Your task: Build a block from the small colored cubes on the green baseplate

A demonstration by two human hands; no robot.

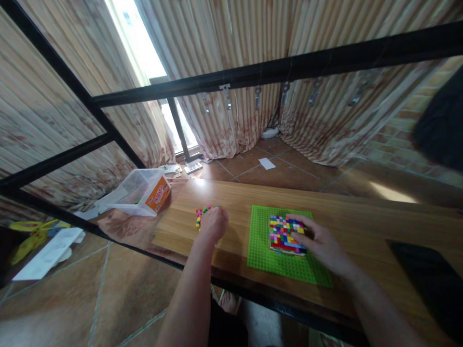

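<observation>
A green studded baseplate (258, 241) lies on the wooden table in front of me. On it sits a flat, layered block of small toy bricks (282, 233) in many colours. My right hand (320, 243) reaches over the block's right side, thumb and fingers apart and resting on its top and far edge. I see no separate brick between them. To the left, my left hand (214, 224) is down at a small heap of loose bricks (198, 218). Its fingers are curled closed and point away from me, so whatever they pinch is hidden.
A clear plastic box (139, 193) with an orange label stands beyond the table's left end. A dark flat object (427, 274) lies on the table at the right. A black metal frame bar (246, 74) with hanging clips crosses before the curtains. Papers lie on the tiled floor.
</observation>
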